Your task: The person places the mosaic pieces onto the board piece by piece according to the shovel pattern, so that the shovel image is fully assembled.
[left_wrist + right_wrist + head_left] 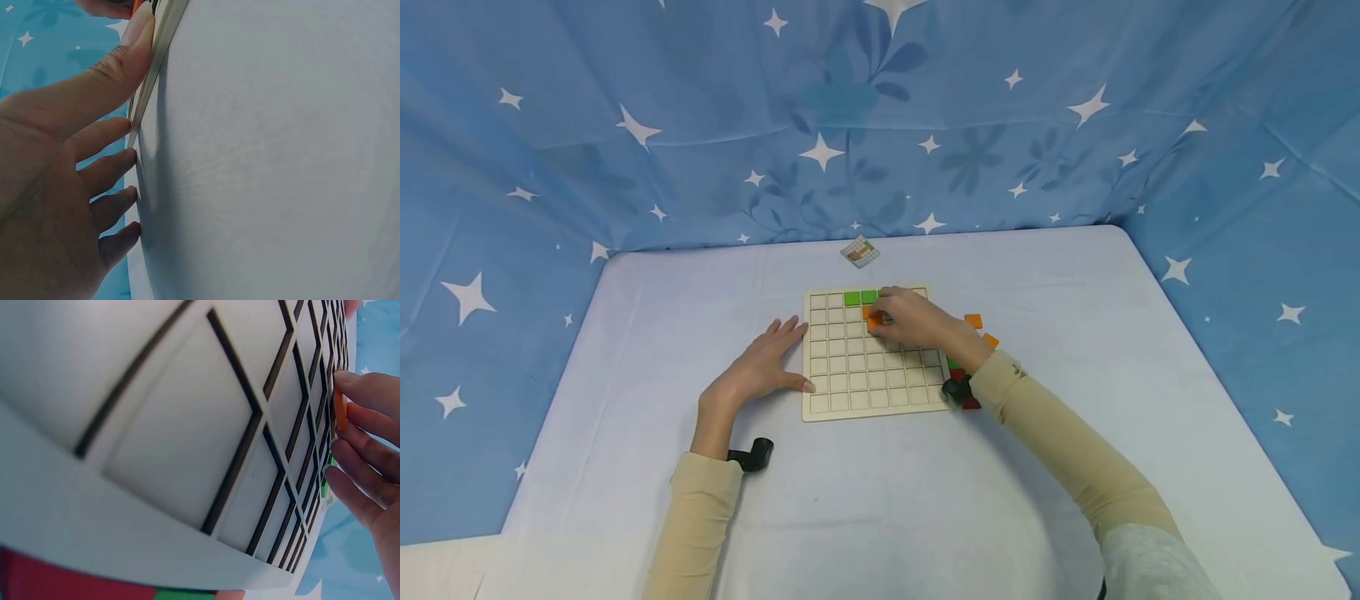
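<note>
Board (859, 382), a pale grid, lies flat on the white-covered bench (850, 508). My left hand (757, 365) is at its 9 o'clock edge, fingers spread wide and thumb over the rim; I judge this is to brace the board against sliding. My right hand (913, 318) reaches in from 4 o'clock, narrow, pinching an orange tile (875, 323) between thumb and fingers just 12 o'clock of the board's centre. The right-wrist view shows that tile held by its edges, probably so one face can meet a cell; whether it is seated I cannot tell. Green tiles (852, 298) occupy cells along the 12 o'clock row. Loose orange tiles (973, 321) and red tiles (972, 403) lie off the board between 2 and 4 o'clock, likely for easy reach by the right hand. Small pattern card (860, 251) sits beyond 12 o'clock, presumably kept visible for reference.
</note>
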Tool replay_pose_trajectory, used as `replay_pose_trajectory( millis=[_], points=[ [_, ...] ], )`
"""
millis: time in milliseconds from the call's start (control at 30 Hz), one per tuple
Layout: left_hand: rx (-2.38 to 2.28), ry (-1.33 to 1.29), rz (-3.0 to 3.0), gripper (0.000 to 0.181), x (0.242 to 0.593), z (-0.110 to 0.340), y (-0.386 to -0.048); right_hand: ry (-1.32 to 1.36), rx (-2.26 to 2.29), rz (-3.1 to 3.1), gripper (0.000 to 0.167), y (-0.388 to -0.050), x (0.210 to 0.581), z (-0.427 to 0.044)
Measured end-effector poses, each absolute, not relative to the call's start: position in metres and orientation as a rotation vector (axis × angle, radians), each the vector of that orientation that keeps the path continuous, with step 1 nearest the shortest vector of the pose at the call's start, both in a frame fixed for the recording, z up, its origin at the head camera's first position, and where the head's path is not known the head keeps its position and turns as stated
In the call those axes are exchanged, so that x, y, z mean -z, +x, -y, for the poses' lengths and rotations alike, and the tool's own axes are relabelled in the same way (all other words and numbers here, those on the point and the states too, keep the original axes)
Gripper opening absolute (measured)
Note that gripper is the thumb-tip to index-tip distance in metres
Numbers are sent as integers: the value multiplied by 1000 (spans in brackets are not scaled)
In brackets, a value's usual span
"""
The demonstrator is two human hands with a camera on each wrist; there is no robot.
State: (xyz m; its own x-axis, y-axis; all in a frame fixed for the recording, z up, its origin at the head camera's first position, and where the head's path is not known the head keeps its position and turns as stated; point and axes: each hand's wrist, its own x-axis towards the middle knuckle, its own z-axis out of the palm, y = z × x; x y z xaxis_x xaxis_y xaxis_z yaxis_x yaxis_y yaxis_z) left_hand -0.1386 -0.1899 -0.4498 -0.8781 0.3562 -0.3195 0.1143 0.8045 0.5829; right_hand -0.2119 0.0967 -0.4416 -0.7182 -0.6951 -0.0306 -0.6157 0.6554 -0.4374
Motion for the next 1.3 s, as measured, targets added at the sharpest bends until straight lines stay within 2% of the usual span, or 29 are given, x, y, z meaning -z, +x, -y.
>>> replay_pose_trajectory(
  millis=[1300],
  points=[
    [-828, 368, -2559, 106, 446, 191, -137, -1160, 545, -2666, 27, -212, 444, -92]
  ],
)
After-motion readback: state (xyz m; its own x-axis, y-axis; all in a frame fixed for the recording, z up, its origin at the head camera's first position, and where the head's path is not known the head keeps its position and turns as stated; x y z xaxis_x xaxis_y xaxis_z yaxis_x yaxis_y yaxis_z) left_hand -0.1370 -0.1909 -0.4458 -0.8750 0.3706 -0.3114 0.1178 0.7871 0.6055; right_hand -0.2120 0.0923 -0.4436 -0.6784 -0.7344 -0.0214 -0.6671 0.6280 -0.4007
